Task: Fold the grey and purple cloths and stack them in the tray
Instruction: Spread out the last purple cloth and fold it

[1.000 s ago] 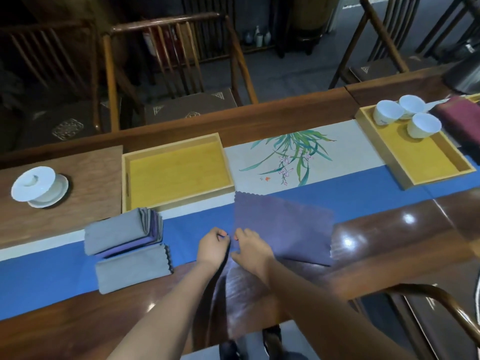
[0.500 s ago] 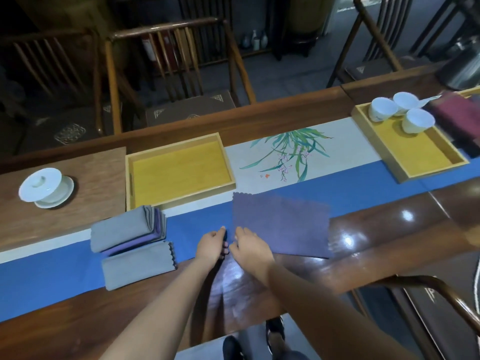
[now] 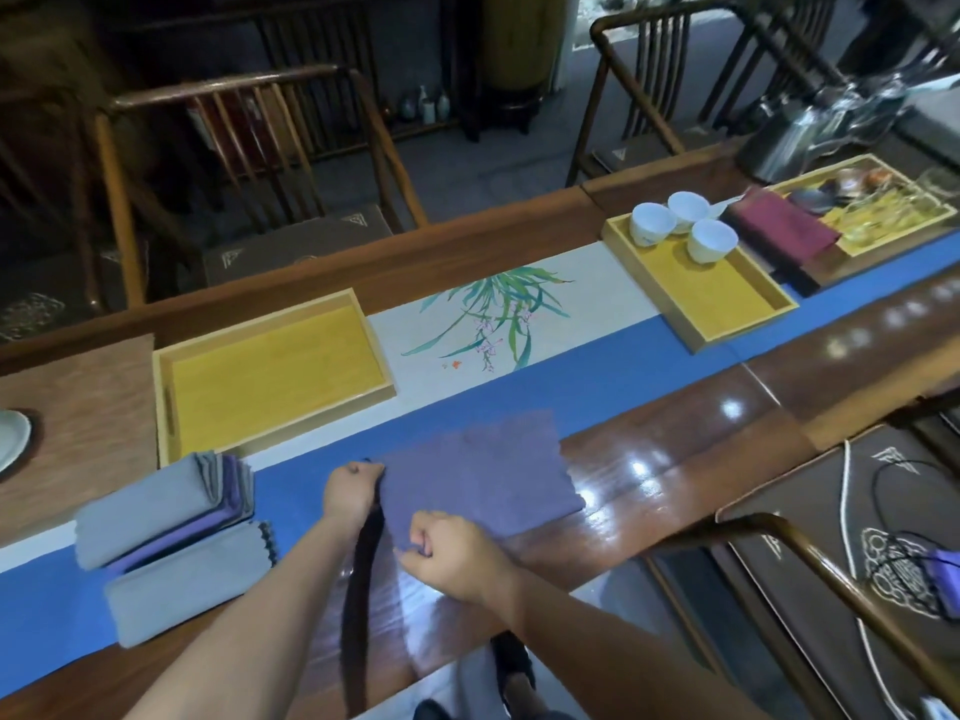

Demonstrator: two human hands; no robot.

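A purple cloth (image 3: 483, 475) lies flat on the blue runner and the table's glossy wood. My left hand (image 3: 353, 491) pinches its far left corner. My right hand (image 3: 457, 556) pinches its near left corner, closer to me. To the left sits a stack of folded grey and purple cloths (image 3: 166, 506), with one folded grey cloth (image 3: 192, 584) in front of it. An empty yellow tray (image 3: 166, 376) with a wooden rim stands just behind the stack.
A second yellow tray (image 3: 727, 304) with three white cups (image 3: 675, 226) stands at the right, beside a maroon cloth (image 3: 779, 226). A white saucer (image 3: 10, 439) shows at the left edge. Wooden chairs stand behind the table and at the near right.
My hands have spread apart along the cloth's left edge: the left went away from me, the right came toward me. The camera has swung to the right.
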